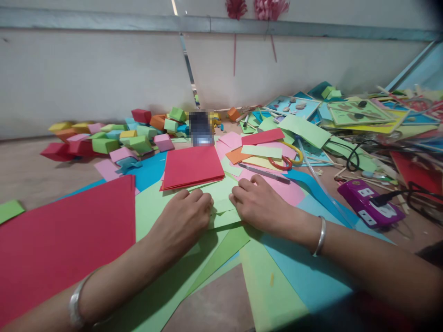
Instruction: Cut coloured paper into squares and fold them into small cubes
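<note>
My left hand (188,214) is closed, its curled fingers on a pale green paper (223,221) in the middle. To its right, my right hand (252,200) is closed too, with the fingers bent onto the same paper. Between them the paper shows creases and a small torn or cut edge. Just beyond my left hand lies a stack of red paper squares (194,167). A grey pen (265,173) lies behind my right hand, near scissors (282,163) with red and yellow handles.
A large red sheet (69,249) lies at left, with several folded paper cubes (105,145) behind it. A purple power strip (370,203) with a plugged-in cable is at right. Craft pieces and sheets pile up behind it, along the wall (104,74).
</note>
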Action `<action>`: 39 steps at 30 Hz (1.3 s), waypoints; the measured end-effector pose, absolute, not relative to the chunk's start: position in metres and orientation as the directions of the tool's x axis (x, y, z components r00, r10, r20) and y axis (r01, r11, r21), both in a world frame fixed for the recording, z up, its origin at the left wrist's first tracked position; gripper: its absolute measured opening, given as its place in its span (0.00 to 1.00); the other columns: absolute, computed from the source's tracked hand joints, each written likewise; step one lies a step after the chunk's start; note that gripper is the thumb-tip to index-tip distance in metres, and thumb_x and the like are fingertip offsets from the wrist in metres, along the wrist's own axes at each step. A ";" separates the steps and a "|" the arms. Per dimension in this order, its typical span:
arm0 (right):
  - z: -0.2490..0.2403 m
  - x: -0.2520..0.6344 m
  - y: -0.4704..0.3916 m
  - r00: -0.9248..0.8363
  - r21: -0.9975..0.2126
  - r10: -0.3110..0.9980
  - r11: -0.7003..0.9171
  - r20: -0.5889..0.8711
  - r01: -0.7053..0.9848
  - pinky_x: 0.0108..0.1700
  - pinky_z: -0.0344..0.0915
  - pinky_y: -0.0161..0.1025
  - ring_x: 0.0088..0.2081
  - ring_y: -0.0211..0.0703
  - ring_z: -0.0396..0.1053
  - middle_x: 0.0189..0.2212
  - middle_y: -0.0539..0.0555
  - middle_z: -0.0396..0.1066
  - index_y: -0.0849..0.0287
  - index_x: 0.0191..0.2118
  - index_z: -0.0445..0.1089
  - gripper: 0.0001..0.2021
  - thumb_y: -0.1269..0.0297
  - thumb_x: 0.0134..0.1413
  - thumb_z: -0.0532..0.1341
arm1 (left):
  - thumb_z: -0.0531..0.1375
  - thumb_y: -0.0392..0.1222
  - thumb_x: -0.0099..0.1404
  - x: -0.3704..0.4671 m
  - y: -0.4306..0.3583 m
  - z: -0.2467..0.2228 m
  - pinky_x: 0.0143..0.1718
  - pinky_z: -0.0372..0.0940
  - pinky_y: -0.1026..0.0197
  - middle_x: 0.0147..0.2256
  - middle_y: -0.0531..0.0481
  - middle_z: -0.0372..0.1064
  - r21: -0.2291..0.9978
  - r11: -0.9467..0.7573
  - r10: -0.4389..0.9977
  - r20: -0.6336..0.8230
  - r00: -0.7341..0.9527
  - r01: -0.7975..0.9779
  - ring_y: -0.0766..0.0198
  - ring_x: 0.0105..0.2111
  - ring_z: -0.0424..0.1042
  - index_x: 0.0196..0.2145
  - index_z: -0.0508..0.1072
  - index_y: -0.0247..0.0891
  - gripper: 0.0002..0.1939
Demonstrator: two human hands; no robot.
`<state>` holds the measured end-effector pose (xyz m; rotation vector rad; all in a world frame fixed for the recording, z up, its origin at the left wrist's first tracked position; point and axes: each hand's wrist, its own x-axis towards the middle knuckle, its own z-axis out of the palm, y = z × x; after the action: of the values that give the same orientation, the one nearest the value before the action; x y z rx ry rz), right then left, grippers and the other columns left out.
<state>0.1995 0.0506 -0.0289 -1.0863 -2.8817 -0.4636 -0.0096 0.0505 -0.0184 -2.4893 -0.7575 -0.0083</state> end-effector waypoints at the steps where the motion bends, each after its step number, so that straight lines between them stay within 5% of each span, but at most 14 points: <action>1: -0.027 0.201 0.049 -0.749 0.280 0.653 0.702 0.114 0.655 0.36 0.46 0.45 0.40 0.50 0.59 0.33 0.59 0.69 0.62 0.33 0.75 0.10 0.72 0.65 0.57 | 0.60 0.25 0.60 -0.010 0.049 -0.017 0.25 0.57 0.56 0.25 0.46 0.72 -0.487 -0.694 0.545 0.125 0.829 0.530 0.55 0.26 0.70 0.29 0.79 0.33 0.09; 7: -0.020 0.199 0.034 -0.732 0.388 0.680 0.666 0.034 0.637 0.37 0.51 0.47 0.37 0.52 0.58 0.29 0.58 0.66 0.59 0.26 0.75 0.07 0.71 0.54 0.65 | 0.56 0.19 0.56 -0.003 0.038 -0.007 0.25 0.59 0.55 0.27 0.41 0.74 -0.528 -0.608 0.751 -0.138 0.646 0.594 0.50 0.30 0.73 0.24 0.79 0.34 0.16; 14: -0.021 0.198 0.026 -0.642 0.497 0.767 0.556 0.003 0.667 0.34 0.51 0.47 0.34 0.53 0.57 0.24 0.60 0.63 0.59 0.19 0.70 0.11 0.71 0.50 0.65 | 0.50 0.17 0.58 0.003 0.030 -0.006 0.24 0.55 0.57 0.28 0.39 0.74 -0.595 -0.538 0.826 -0.233 0.513 0.597 0.50 0.30 0.73 0.27 0.80 0.32 0.22; 18: -0.019 0.200 0.033 -0.607 0.409 0.792 0.535 0.060 0.739 0.32 0.47 0.44 0.32 0.50 0.57 0.23 0.59 0.63 0.59 0.19 0.68 0.12 0.77 0.48 0.64 | 0.49 0.17 0.59 0.002 0.031 -0.008 0.25 0.56 0.57 0.29 0.38 0.74 -0.616 -0.530 0.833 -0.250 0.494 0.582 0.50 0.31 0.73 0.29 0.81 0.31 0.22; 21: -0.016 0.198 0.038 -0.535 0.309 0.811 0.459 0.238 0.833 0.31 0.44 0.43 0.32 0.49 0.57 0.25 0.59 0.66 0.62 0.25 0.70 0.11 0.82 0.52 0.58 | 0.49 0.18 0.59 0.003 0.030 -0.010 0.26 0.57 0.57 0.30 0.37 0.74 -0.630 -0.549 0.815 -0.261 0.517 0.549 0.50 0.31 0.72 0.31 0.80 0.30 0.21; 25: -0.018 0.190 0.037 -0.626 0.189 0.658 0.611 0.419 0.769 0.33 0.45 0.43 0.35 0.49 0.59 0.33 0.60 0.70 0.63 0.36 0.72 0.12 0.79 0.62 0.52 | 0.51 0.19 0.59 0.002 0.028 -0.013 0.28 0.60 0.55 0.29 0.38 0.73 -0.641 -0.567 0.793 -0.254 0.553 0.518 0.51 0.31 0.72 0.30 0.80 0.31 0.19; 32: -0.036 0.184 0.037 -0.730 0.073 0.661 0.731 0.173 0.679 0.32 0.45 0.43 0.37 0.46 0.60 0.38 0.58 0.72 0.64 0.39 0.72 0.10 0.74 0.66 0.54 | 0.49 0.16 0.58 -0.005 0.021 0.000 0.25 0.60 0.60 0.32 0.38 0.75 -0.566 -0.482 0.876 -0.327 0.354 0.669 0.50 0.35 0.75 0.33 0.81 0.30 0.23; 36: -0.037 0.187 0.039 -0.730 0.050 0.657 0.736 0.189 0.676 0.33 0.44 0.42 0.36 0.44 0.58 0.36 0.58 0.71 0.65 0.38 0.72 0.10 0.75 0.66 0.53 | 0.51 0.15 0.57 -0.011 0.023 0.024 0.22 0.58 0.61 0.32 0.39 0.76 -0.488 -0.404 0.891 -0.401 0.212 0.774 0.48 0.36 0.77 0.33 0.81 0.32 0.23; 39: -0.035 0.187 0.040 -0.738 0.070 0.644 0.742 0.203 0.667 0.33 0.43 0.42 0.35 0.43 0.58 0.35 0.57 0.71 0.64 0.38 0.72 0.11 0.76 0.66 0.52 | 0.53 0.20 0.60 -0.017 0.029 0.036 0.20 0.56 0.60 0.28 0.41 0.74 -0.497 -0.281 0.947 -0.284 0.151 0.821 0.47 0.31 0.76 0.30 0.80 0.33 0.17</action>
<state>0.1875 0.0404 -0.0353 -1.0525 -2.7758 -0.2056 -0.0175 0.0289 0.0361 -2.2013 -1.7282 0.8159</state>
